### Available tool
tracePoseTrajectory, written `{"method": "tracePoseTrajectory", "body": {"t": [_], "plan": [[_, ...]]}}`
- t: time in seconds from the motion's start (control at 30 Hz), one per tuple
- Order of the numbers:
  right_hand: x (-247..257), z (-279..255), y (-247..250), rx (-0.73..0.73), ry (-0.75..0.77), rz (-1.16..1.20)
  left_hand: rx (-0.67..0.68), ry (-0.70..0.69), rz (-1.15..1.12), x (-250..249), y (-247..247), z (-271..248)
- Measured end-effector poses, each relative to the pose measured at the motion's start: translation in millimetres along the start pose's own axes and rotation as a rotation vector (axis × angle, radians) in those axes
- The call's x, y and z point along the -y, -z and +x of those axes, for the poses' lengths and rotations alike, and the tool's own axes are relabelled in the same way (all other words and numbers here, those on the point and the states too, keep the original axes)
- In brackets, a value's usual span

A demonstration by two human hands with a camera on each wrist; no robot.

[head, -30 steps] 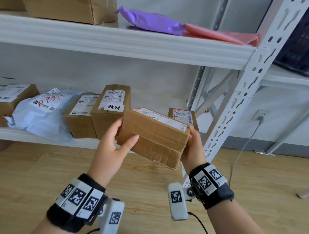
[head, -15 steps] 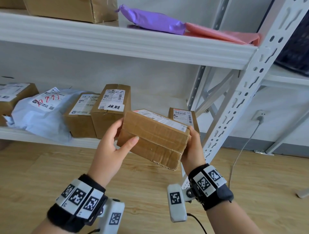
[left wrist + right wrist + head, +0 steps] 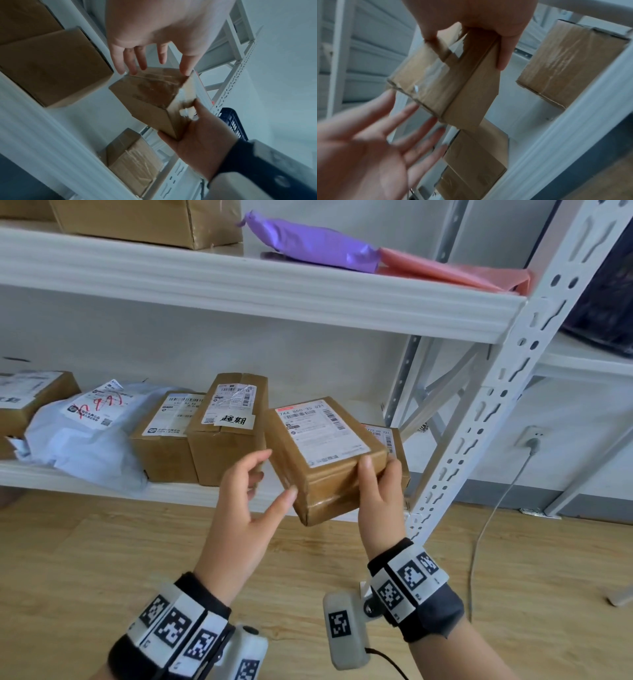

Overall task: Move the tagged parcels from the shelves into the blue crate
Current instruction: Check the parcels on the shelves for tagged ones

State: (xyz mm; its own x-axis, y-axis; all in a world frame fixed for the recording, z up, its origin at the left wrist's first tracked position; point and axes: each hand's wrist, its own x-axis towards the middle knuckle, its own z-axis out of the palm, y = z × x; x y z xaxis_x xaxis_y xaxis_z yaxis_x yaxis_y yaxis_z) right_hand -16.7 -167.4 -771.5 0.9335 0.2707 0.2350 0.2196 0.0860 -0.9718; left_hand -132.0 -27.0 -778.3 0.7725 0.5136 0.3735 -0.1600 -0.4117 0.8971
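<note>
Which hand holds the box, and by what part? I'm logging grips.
The right hand grips the cardboard box at its right end, thumb on the labelled top. The left hand is open beside it, holding nothing.

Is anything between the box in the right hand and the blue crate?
The right hand holds the box in front of the shelf. The crate shows behind the white upright, which stands between them; most of the crate is hidden.

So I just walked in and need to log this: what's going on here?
A person is sorting parcels at a shelf. The right hand grips a small cardboard box, label up, in front of the lower shelf. The left hand is open beside it, fingertips at the box's near edge. Other parcels sit on both shelves.
</note>
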Motion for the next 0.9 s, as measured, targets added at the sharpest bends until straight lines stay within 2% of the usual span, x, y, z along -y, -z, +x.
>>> {"method": "tracePoseTrajectory", "body": {"t": [0.2, 0.37, 0.57, 0.9], "plan": [[-6, -5, -12, 0.02, 0.157, -0.09, 0.1, 0.073, -0.252, -20, -6, -3], [-18, -13, -19, 0.035, 0.206, -0.204, 0.136, 0.111, -0.205, -11, -4, 1], [-21, -32, -23, 0.032, 0.405, -0.381, 0.114, 0.179, -0.288, 0, 2, 9], [-17, -33, -15, 0.132, 0.369, -0.344, 0.065, 0.193, -0.344, 13, 14, 18]]}}
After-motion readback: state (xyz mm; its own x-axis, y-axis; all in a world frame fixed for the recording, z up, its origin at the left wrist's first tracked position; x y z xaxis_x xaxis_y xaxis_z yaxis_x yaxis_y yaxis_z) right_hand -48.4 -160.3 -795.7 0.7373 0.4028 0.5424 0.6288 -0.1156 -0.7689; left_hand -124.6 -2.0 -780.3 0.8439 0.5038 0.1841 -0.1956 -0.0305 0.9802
